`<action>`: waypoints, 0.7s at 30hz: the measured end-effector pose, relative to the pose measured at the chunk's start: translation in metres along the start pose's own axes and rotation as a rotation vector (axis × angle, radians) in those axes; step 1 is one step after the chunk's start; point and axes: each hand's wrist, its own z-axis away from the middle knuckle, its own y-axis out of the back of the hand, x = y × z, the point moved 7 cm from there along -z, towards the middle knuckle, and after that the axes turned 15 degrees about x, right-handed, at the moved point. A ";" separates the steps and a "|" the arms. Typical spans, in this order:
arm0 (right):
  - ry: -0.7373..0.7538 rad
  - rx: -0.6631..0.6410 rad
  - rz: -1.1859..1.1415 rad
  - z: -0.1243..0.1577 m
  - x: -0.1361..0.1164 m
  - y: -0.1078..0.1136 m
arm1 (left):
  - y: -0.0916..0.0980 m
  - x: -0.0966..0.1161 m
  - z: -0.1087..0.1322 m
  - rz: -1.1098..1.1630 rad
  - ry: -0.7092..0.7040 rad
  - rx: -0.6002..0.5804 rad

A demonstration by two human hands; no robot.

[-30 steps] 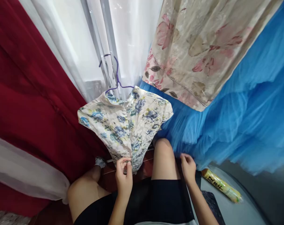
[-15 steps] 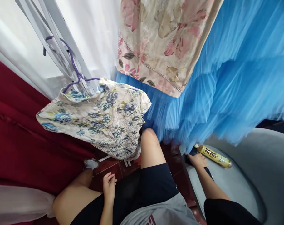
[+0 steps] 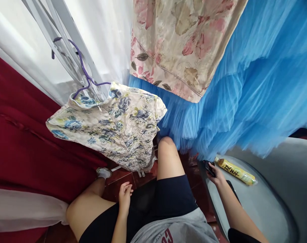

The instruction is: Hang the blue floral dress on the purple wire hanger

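Note:
My right hand (image 3: 218, 176) is closed around a small black object (image 3: 210, 168) at the edge of the grey chair (image 3: 254, 206); its kind cannot be made out. Just beyond the fingers, a yellow-labelled drink bottle (image 3: 236, 171) lies on the seat. A flat black thing (image 3: 233, 190) is partly hidden under my right forearm. Over my lap hangs my left hand (image 3: 125, 197), empty, its fingers loosely bent and slightly apart. In front of it, a cream dress with blue flowers (image 3: 118, 125) is draped on a purple hanger (image 3: 86, 76).
A pink-flowered garment (image 3: 178, 50) hangs at the top middle. Blue tulle (image 3: 264, 87) fills the upper right, reaching down to the chair. At the left are a white metal rack (image 3: 64, 37) and a dark red curtain (image 3: 17, 141). My knees flank the dress's lower end.
My right hand has come up slightly from the seat, and the black object now shows in its grip. The view has shifted a little; my left hand keeps its pose.

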 end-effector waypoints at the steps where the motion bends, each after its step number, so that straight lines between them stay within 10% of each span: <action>1: -0.048 -0.015 -0.014 0.003 0.006 0.000 | -0.001 -0.001 -0.001 -0.004 0.002 -0.007; 11: -0.313 -0.444 -0.139 0.101 0.051 -0.058 | -0.004 -0.007 -0.002 -0.024 -0.006 -0.011; 21: -0.467 -0.916 -0.206 0.160 -0.003 -0.112 | -0.007 -0.013 -0.004 -0.056 0.013 -0.035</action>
